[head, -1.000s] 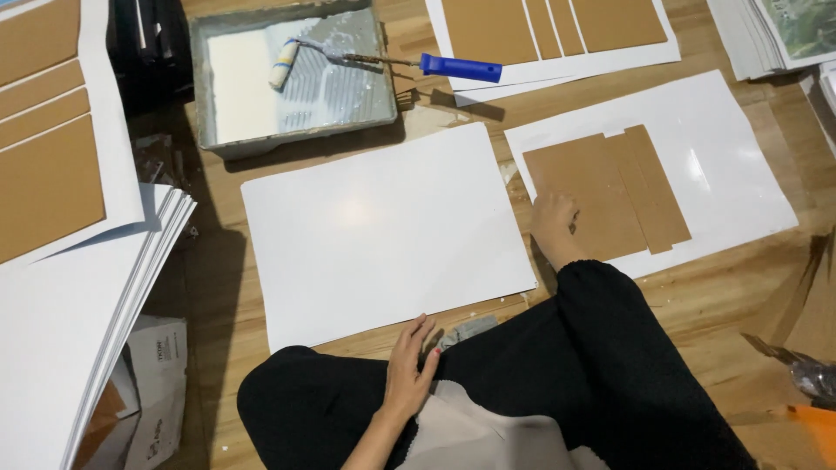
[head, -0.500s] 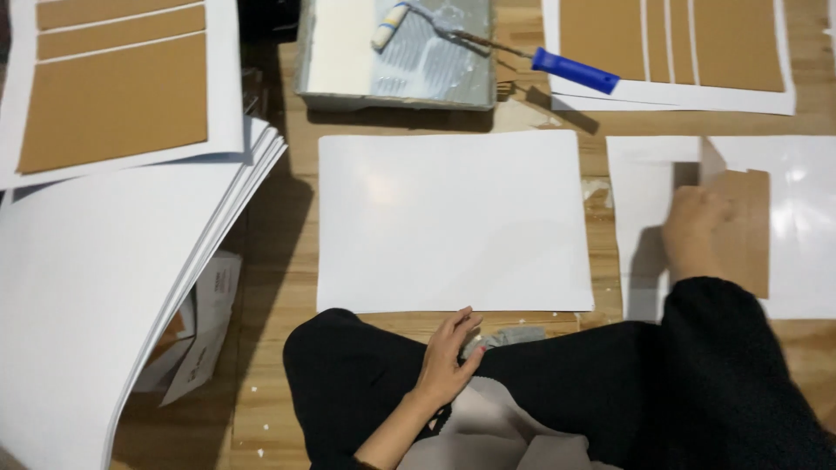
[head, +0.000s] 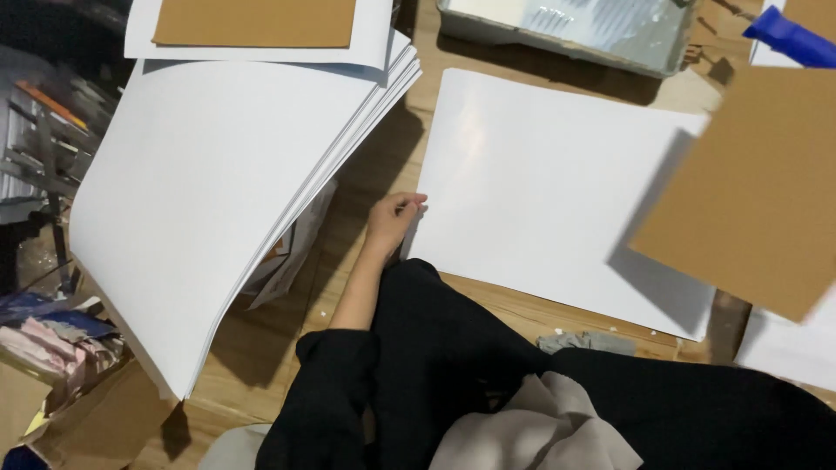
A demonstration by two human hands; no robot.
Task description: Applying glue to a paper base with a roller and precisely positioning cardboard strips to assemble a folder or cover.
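A large white sheet point(head: 540, 191) lies flat on the wooden floor point(head: 366, 174) in front of my knees. My left hand point(head: 394, 219) rests at its left edge, fingers bunched and pinching that edge. A brown cardboard piece point(head: 753, 196) hangs tilted in the air over the sheet's right side and casts a shadow on it. My right hand is hidden, and I cannot see what holds the cardboard. My black trousers point(head: 488, 383) fill the bottom of the view.
A thick stack of white sheets point(head: 200, 191) fans out on the left, with a brown card point(head: 252, 22) on a sheet above it. A grey paint tray point(head: 566, 26) and a blue roller handle point(head: 788, 35) lie at the top. A grey rag point(head: 583, 341) sits near my knee.
My left hand left my lap and went forward to the white sheet's left edge. The brown cardboard rose off the right-hand sheet and now hangs over the white sheet. My view swung left.
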